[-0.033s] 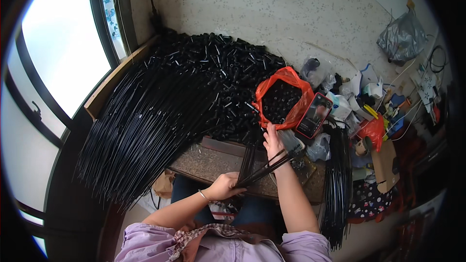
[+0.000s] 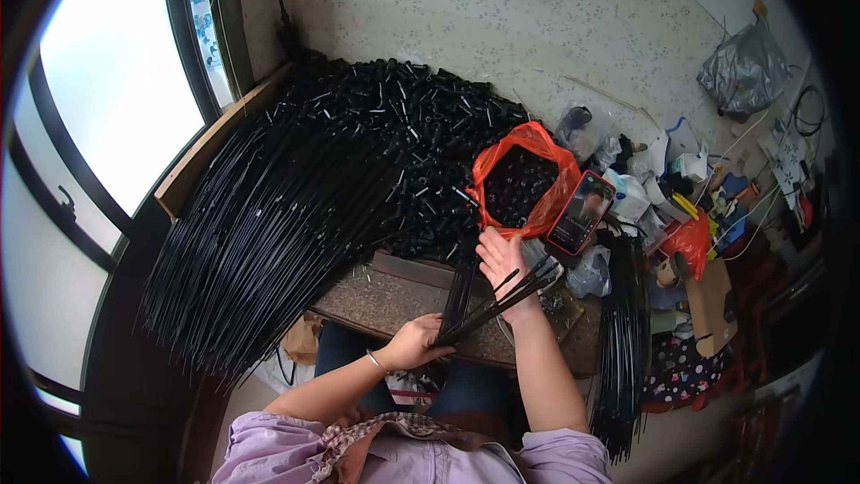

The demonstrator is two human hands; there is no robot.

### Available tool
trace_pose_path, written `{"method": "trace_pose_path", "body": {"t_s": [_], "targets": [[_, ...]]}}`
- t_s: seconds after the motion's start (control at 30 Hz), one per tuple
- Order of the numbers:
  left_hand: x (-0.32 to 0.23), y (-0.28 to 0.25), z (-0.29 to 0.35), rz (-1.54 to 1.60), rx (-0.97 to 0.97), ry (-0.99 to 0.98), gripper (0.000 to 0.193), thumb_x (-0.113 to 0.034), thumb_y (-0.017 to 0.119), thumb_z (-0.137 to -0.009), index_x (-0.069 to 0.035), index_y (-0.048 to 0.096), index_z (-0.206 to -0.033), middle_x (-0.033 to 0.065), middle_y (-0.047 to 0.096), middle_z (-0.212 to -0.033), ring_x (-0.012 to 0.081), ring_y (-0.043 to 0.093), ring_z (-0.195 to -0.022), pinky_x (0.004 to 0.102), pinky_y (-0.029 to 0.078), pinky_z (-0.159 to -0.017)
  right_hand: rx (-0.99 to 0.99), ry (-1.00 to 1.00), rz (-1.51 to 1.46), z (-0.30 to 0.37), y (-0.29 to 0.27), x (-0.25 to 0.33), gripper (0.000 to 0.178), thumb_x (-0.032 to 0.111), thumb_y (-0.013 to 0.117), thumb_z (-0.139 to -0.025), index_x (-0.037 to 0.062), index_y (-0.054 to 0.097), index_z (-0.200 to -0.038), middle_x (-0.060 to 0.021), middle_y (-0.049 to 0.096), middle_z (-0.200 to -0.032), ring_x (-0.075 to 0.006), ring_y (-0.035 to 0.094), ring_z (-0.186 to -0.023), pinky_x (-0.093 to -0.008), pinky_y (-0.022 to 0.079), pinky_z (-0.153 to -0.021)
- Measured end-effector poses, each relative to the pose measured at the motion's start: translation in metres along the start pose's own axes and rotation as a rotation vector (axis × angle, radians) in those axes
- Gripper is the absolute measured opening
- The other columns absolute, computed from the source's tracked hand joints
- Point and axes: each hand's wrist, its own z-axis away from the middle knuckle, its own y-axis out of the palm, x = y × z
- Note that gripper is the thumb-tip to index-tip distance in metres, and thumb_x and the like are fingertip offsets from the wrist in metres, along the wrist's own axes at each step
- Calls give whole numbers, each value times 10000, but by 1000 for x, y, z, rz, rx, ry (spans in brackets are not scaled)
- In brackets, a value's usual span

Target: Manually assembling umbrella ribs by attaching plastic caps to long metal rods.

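My left hand (image 2: 415, 343) is closed round the lower ends of a bundle of thin black rods (image 2: 488, 314), above the table's front edge. The bundle slants up to the right, its upper ends fanned apart in front of my right palm and wrist. My right hand (image 2: 502, 264) is open, palm showing and fingers stretched, just below a red plastic bag (image 2: 481, 206) of small black parts. Whether the palm touches the rods I cannot tell. More black rods (image 2: 459, 294) lie upright between my hands. A wide sheaf of long black rods (image 2: 269, 224) covers the left side.
Short black tubes (image 2: 403, 116) are heaped at the back. A phone (image 2: 580, 212) in a red case leans right of the bag. Another rod bundle (image 2: 621, 332) hangs over the brown table's (image 2: 358, 298) right end. A wooden board (image 2: 219, 145) edges the left; clutter fills the far right.
My right hand has turned its palm up and shifted slightly left, with the fingers more spread. The rods' upper ends have fanned out. My left hand stays in place.
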Motion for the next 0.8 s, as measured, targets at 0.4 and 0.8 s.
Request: {"method": "trace_pose_path", "body": {"t_s": [0.4,0.8], "targets": [[-6,-19,-22,-425,507,440,572,-269,569,-737,-152,442,-1282,87,319,-1418,266,224,-1349,527,188,-1062,-221,191,-28,51,-32,-41,700,579,375,-885,-35,427,-1215,-191,556,-1139,-282,533,-1078,-385,384,-950],[-3,-21,-24,-339,411,452,327,-310,603,-662,-108,656,-914,68,417,-1350,223,359,-1272,519,188,-1073,-237,-198,210,11,-12,-45,440,255,523,-914,33,416,-1278,-125,470,-1272,-230,465,-1156,-349,359,-960]]}}
